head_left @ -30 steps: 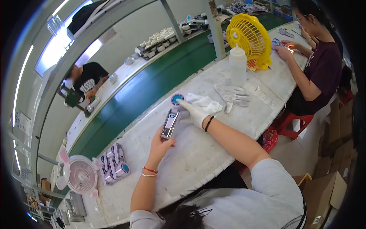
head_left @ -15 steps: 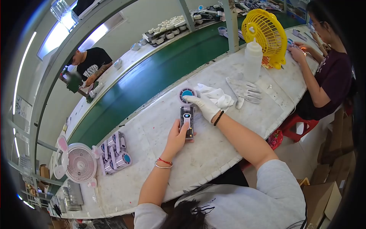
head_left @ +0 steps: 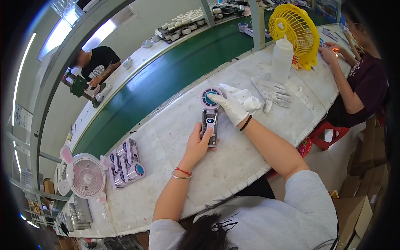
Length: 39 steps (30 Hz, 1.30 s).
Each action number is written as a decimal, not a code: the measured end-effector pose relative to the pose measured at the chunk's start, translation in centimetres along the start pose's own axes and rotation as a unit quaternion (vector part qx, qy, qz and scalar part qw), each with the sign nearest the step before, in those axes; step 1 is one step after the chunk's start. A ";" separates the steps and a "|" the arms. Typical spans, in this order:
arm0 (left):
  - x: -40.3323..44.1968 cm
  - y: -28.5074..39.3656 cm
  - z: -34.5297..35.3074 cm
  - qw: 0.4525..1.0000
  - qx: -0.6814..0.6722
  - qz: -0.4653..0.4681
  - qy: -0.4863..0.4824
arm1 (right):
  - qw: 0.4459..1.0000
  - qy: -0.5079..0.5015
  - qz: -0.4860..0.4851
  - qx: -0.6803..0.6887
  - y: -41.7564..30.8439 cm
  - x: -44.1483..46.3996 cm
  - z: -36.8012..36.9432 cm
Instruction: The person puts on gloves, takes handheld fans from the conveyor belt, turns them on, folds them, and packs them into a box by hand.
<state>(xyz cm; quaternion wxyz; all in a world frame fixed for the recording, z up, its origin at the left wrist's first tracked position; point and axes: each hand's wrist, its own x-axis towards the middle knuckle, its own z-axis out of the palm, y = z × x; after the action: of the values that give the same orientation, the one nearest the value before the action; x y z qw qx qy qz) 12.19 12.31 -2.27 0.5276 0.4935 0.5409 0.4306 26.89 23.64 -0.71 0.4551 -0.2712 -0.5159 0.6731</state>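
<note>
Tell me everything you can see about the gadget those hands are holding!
The gadget has a round lilac head with a blue middle and dark openings, joined to a dark, shiny, plastic-looking body. A small screen glows on its front. Its head points away from the person, over the white worktop. The bare left hand grips the body; the gloved right hand touches the head.

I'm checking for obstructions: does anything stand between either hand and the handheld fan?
Nothing visible separates the bare left hand from the handheld fan, whose body it holds. At the right hand, only the white glove comes between: its thumb lies over the fan's round head.
</note>
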 end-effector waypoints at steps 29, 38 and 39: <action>-0.5 -0.2 0.3 0.999 0.010 0.032 0.012 | 0.991 -0.002 -0.099 -0.090 -0.3 -0.5 0.4; -0.4 -0.3 0.4 1.000 0.004 0.021 0.016 | 0.976 0.005 -0.183 -0.114 -0.2 -0.6 0.1; -0.5 -0.2 0.5 1.000 0.004 0.023 0.021 | 0.977 0.005 -0.182 -0.109 -0.1 -0.5 0.1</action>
<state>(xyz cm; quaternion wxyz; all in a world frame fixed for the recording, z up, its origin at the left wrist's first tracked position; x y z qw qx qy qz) 12.64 11.80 -2.43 0.5041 0.4992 0.5419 0.4506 27.06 23.13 -0.62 0.5409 -0.2240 -0.6243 0.5172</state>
